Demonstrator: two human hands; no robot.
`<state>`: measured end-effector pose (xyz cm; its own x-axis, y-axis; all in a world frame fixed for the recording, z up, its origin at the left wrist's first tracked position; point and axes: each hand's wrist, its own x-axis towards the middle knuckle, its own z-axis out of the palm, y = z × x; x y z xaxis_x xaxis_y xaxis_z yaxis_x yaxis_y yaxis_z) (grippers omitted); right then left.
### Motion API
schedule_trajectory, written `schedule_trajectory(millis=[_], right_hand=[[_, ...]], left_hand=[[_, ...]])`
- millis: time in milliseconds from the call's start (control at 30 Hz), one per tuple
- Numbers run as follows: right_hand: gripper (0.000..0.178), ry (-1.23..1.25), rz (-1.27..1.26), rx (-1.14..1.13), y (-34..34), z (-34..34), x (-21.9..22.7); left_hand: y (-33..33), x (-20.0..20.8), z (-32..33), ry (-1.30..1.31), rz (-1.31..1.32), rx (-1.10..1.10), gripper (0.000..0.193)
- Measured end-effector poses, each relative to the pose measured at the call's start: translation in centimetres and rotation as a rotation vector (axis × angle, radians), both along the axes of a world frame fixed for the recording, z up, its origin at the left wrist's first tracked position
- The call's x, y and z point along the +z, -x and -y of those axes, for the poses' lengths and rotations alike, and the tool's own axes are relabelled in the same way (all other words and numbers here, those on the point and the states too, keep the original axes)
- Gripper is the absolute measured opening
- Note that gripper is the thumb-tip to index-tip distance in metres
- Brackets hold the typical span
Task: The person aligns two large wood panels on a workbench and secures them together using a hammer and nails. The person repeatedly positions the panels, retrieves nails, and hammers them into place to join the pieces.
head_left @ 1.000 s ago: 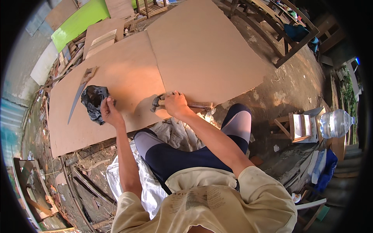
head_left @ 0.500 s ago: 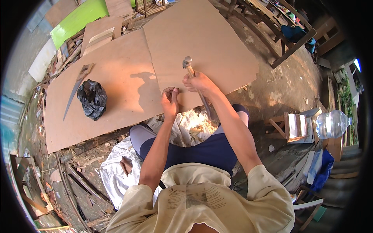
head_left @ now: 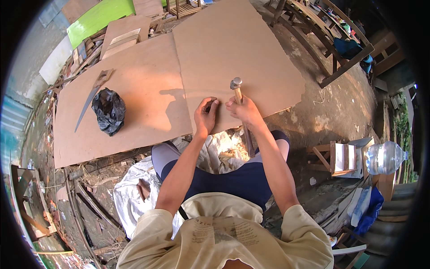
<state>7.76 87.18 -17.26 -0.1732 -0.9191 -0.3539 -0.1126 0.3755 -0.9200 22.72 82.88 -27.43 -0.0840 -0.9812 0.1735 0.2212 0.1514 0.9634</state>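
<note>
Here, over the near side of a flat brown board (head_left: 233, 49), the right hand (head_left: 246, 111) clamps its fingers around a wooden-handled metal hammer (head_left: 238, 93), the left hand's (head_left: 205, 119) curled, contents unclear.

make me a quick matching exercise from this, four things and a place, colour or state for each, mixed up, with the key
1. hammer
2. saw
3. plastic bag
4. large bottle

A. clear and see-through
B. lying toward the left side of the brown board
C. gripped in the right hand
D. black, crumpled, open at the top

Pairs: 1-C, 2-B, 3-D, 4-A
</note>
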Motion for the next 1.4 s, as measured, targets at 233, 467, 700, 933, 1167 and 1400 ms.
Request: schedule_trajectory(millis=[233, 467, 700, 933, 1167, 1400], right_hand=[[0.022, -0.017, -0.097, 0.016, -0.1, -0.1, 0.4], [0.024, 0.033, -0.094, -0.007, -0.4, -0.2, -0.2], [0.021, 0.100, -0.015, -0.045, -0.3, -0.5, -0.5], [0.019, 0.062, -0.151, 0.005, 0.2, -0.9, 0.1], [0.034, -0.048, -0.784, 0.129, -0.2, -1.1, 5.4], [0.037, 0.278, -0.822, 0.271, -1.3, -1.6, 7.3]], left_hand=[[0.4, 0.0, -0.1, 0.090, 0.044, 0.083, 0.013], [-0.6, -0.7, 0.4, 0.025, 0.089, -0.046, 0.015], [-0.2, -0.2, 0.6, 0.149, 0.269, 0.051, 0.016], [0.4, 0.4, 0.4, 0.176, 0.358, 0.135, 0.018], [0.0, 0.3, 0.4, 0.164, 0.379, 0.119, 0.019], [0.8, -1.3, 0.7, 0.266, 0.450, 0.208, 0.017]])
